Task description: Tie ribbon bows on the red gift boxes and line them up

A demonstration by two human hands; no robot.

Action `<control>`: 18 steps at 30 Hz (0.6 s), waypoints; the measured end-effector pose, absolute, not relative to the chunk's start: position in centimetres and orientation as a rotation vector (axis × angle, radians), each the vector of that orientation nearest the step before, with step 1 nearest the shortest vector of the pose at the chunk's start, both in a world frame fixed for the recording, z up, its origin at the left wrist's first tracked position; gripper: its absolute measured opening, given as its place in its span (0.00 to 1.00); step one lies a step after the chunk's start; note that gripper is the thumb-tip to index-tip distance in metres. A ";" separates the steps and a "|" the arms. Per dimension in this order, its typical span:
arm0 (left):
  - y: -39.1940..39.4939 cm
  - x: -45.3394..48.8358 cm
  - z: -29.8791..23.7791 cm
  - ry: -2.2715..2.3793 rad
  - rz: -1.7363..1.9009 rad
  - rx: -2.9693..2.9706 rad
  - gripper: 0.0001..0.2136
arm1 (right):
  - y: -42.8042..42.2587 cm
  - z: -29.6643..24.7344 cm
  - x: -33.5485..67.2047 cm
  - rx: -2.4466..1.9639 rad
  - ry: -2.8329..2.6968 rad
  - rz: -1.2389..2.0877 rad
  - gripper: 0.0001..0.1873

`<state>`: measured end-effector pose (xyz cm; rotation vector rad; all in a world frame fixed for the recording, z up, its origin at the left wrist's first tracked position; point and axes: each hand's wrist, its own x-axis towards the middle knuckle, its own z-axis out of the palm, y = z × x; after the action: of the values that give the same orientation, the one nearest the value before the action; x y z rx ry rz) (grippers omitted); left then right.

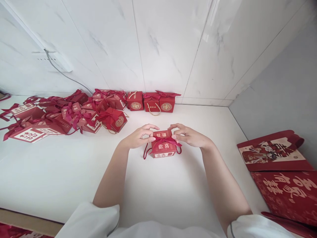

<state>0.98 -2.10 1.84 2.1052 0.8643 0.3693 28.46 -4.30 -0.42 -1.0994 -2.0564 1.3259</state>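
Note:
A small red gift box (pixel 163 152) with gold-white Chinese characters stands on the white table in front of me. A dark red ribbon (pixel 164 140) is tied in a bow across its top, and red cord handles (pixel 146 153) hang at its sides. My left hand (pixel 140 136) is at the bow's left side, thumb on the ribbon and index finger stretched over the box's far edge. At the right side, my right hand (pixel 189 135) has its thumb against the ribbon, with the fingers curled. Both hands seem to pinch the ribbon ends.
Several ribboned red gift boxes (pixel 53 124) are heaped at the left, with more boxes (pixel 135 100) lined along the tiled wall. Large red paper bags (pixel 287 190) lie at the right edge. A grey cable (pixel 66 76) runs down from a wall socket.

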 end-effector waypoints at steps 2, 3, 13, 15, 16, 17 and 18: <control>-2.0 1.0 1.6 0.858 0.370 2.089 0.14 | -4.3 -0.4 28.5 -1.110 -2.043 1.347 0.20; -1.9 1.0 1.4 0.862 0.372 2.067 0.14 | -4.3 -0.3 28.5 -1.125 -2.029 1.366 0.20; -1.9 1.5 1.2 0.895 0.491 1.840 0.14 | -5.1 1.9 28.3 -1.298 -1.962 1.302 0.18; -2.0 1.6 1.6 0.889 0.548 1.869 0.14 | -5.3 2.2 28.4 -1.296 -1.981 1.289 0.18; -2.1 1.6 1.8 0.896 0.574 1.896 0.14 | -5.4 2.3 28.4 -1.297 -1.986 1.270 0.18; -2.2 1.7 2.0 0.909 0.597 1.920 0.14 | -5.4 2.3 28.4 -1.294 -1.986 1.240 0.18; -2.3 1.8 2.3 0.931 0.622 1.933 0.13 | -5.5 2.4 28.4 -1.285 -1.983 1.199 0.18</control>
<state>1.82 -2.33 2.25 1.9328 0.9313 0.6218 28.37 -5.51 2.44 -1.2852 -1.9825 1.1986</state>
